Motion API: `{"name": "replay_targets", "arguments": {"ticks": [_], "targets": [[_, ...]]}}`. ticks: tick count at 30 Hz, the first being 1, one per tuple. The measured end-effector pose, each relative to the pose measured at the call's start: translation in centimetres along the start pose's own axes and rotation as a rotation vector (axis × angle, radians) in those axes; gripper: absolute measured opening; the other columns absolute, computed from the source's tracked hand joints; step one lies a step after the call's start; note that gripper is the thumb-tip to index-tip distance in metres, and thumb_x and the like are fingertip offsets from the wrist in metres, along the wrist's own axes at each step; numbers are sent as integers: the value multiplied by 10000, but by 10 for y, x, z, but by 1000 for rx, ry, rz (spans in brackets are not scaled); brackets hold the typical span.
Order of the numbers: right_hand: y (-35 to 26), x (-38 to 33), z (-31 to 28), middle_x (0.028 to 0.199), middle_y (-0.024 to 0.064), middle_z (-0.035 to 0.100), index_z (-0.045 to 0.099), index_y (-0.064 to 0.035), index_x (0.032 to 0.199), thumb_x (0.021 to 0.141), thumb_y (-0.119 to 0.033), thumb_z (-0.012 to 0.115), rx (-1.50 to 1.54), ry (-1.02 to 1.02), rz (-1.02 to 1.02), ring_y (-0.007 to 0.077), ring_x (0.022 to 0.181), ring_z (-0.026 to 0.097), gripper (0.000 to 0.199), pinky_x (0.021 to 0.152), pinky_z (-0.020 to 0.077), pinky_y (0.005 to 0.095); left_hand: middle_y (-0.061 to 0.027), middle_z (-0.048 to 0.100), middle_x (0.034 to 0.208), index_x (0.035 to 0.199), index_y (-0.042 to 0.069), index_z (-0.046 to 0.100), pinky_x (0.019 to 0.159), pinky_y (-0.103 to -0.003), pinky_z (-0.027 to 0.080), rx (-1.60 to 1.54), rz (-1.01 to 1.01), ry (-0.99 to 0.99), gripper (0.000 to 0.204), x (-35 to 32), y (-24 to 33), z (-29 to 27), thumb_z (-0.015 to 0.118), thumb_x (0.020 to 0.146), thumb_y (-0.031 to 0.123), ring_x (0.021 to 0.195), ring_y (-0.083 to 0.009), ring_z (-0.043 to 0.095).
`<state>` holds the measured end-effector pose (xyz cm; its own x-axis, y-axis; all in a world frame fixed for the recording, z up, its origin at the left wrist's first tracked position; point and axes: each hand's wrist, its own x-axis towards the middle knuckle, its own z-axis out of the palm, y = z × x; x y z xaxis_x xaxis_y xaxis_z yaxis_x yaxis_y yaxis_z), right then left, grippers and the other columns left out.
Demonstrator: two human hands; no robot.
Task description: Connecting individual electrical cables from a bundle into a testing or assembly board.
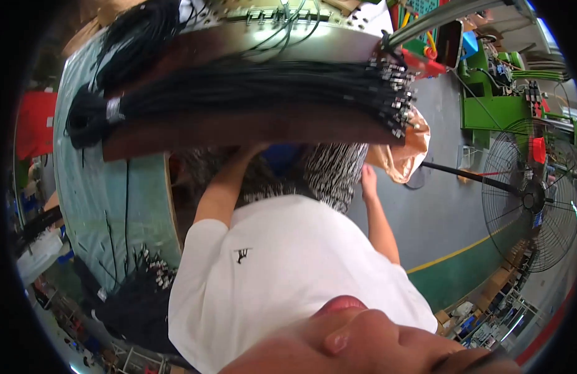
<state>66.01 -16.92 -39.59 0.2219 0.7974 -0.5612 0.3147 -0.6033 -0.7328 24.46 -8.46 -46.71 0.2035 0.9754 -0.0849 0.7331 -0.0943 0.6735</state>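
Observation:
A long bundle of black cables [251, 87] lies across a dark brown board [251, 128] in front of me. Metal connectors [397, 93] fan out at its right end, and a pale tie [114, 109] wraps its looped left end. My left hand [253, 149] reaches under the board's near edge, close to my lap; its fingers are hidden. Beside my patterned trousers [335, 168], my right hand [368, 177] is low, next to a crumpled tan bag [404, 153]. Only part of that hand shows, and I cannot make out its grip. Neither hand touches the cables.
A coil of black cable [135, 43] lies at the back left, near a metal fixture [266, 15]. On the left is a film-covered table [142, 206], with more connector-ended cables [154, 268] beside it. A large fan [532, 196] and a green machine [488, 103] stand right.

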Motion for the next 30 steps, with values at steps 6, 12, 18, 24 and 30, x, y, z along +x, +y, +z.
{"name": "replay_targets", "arguments": {"ticks": [6,12,18,24,30], "targets": [[-7,-26,27,1005,31,643,588,-14,1130,991,-263,405,349,-134,68,110,908,556,339,832,441,275,-160,541,1260,1243,90,555,974,-429,394,21,106,13,519,-21,10,-17,591,880,459,1169,-327,494],[43,-60,26,1164,129,614,533,13,1229,941,-203,435,500,-260,488,217,1023,592,373,873,472,329,-151,503,1315,1279,99,529,1015,-424,362,77,161,-138,583,-24,-19,-63,622,849,482,1217,-329,455],[-24,-26,46,1165,113,616,533,4,1237,927,-220,482,397,-262,556,208,1003,595,387,849,485,335,-149,488,1333,1296,105,514,1028,-424,348,173,121,-159,615,-59,-4,-115,631,836,496,1234,-330,438],[34,-24,43,1161,110,619,535,0,1237,923,-222,493,387,-241,549,206,1000,595,387,847,485,335,-148,473,1352,1313,111,498,1041,-423,335,148,61,-297,648,-61,-56,-111,640,822,509,1251,-332,421],[60,-19,85,1157,108,621,537,-5,1238,919,-223,503,347,-266,490,204,997,595,387,846,485,335,-146,457,1370,1330,116,483,1054,-423,321,143,-19,-370,681,-38,-16,-75,649,809,522,1268,-333,404]]}}
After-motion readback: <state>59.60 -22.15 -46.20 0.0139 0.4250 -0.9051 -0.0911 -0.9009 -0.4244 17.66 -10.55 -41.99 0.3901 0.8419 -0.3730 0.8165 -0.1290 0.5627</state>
